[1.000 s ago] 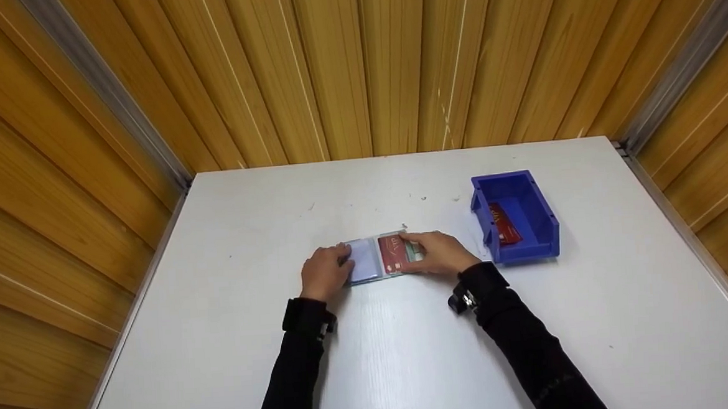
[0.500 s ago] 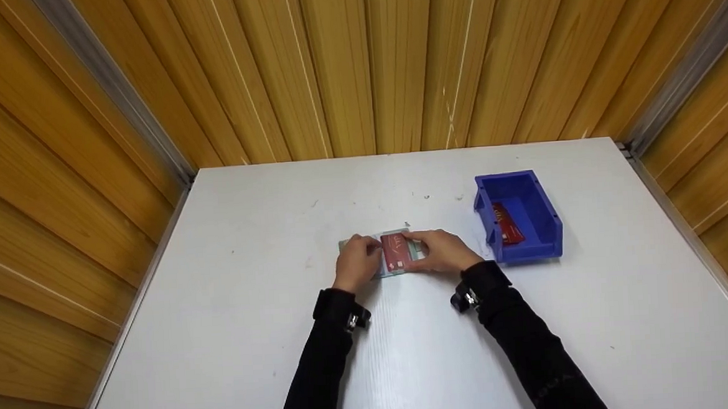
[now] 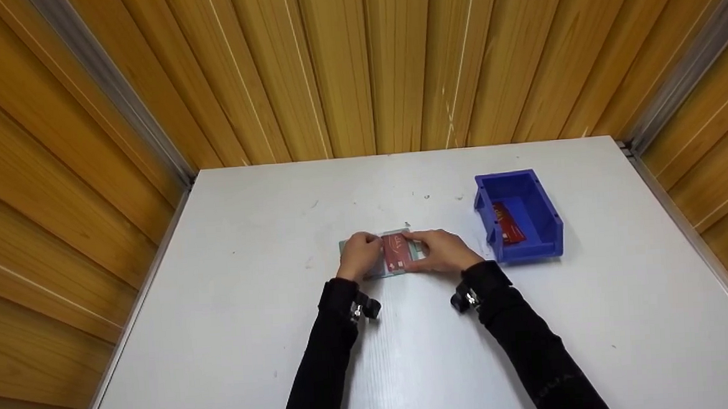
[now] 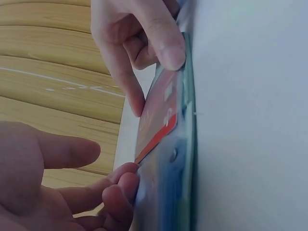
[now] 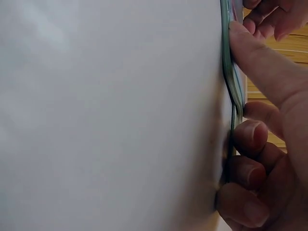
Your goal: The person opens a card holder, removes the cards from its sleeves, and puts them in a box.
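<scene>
An opened card holder (image 3: 377,271) with clear sleeves and a greenish cover lies on the white table. A red card (image 3: 396,252) sits mostly under one clear sleeve; in the left wrist view a brighter red strip (image 4: 159,137) sticks out at its edge. My right hand (image 3: 442,251) grips the holder's right part, thumb on the near edge and index finger on the far one. Over the left page is my left hand (image 3: 360,254). Its index fingertip (image 4: 126,168) touches the card's protruding edge, while the thumb (image 4: 72,151) stands off, pinching nothing.
A blue bin (image 3: 542,220) stands right of the hands, with at least one red card (image 3: 507,223) inside against its left wall. The white table (image 3: 250,298) is bounded by wood-panelled walls (image 3: 394,72) at the back and sides.
My left hand has moved right from the holder's left edge to the red card's edge, its thumb no longer on the left sleeve. My right hand keeps its grip.
</scene>
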The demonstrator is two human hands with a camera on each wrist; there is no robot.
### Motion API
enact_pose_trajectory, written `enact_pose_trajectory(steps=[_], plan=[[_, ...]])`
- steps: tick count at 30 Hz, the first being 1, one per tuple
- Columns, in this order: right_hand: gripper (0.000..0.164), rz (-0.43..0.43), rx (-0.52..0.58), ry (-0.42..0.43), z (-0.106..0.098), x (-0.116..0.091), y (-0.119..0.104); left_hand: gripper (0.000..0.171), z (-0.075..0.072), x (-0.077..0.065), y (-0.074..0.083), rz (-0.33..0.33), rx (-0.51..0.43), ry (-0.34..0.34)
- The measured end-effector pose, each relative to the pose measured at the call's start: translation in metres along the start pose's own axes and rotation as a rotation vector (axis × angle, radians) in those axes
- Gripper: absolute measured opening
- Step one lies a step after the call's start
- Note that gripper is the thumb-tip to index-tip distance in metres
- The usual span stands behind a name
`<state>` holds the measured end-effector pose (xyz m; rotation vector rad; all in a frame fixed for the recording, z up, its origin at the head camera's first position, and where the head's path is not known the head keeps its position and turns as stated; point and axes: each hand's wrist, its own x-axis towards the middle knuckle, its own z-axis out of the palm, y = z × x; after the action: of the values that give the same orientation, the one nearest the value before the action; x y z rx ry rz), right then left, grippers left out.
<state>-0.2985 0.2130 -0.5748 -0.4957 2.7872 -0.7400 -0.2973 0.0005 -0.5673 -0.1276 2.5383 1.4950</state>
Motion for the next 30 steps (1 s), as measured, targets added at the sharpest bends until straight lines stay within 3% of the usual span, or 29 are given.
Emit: enact_pose_trajectory(steps=[4, 12, 19, 26, 30], plan=[[0.082, -0.005, 0.001, 0.002, 0.0, 0.0, 0.0, 0.031, 0.0, 0.005, 0.003, 0.028, 0.018, 0.008], [0.083, -0.01, 0.003, 0.005, 0.001, 0.002, 0.002, 0.037, 0.0, 0.017, 0.008, 0.017, 0.235, 0.029], [0.083, 0.009, 0.007, 0.002, 0.001, 0.002, 0.003, 0.034, -0.001, 0.018, 0.009, 0.008, 0.346, 0.011], [0.081, 0.018, 0.012, -0.001, -0.001, 0.001, 0.003, 0.042, -0.001, 0.01, 0.004, 0.064, 0.265, -0.159], [0.082, 0.011, 0.017, -0.008, 0.0, 0.0, 0.003, 0.036, -0.003, 0.009, -0.001, 0.077, 0.187, -0.203]])
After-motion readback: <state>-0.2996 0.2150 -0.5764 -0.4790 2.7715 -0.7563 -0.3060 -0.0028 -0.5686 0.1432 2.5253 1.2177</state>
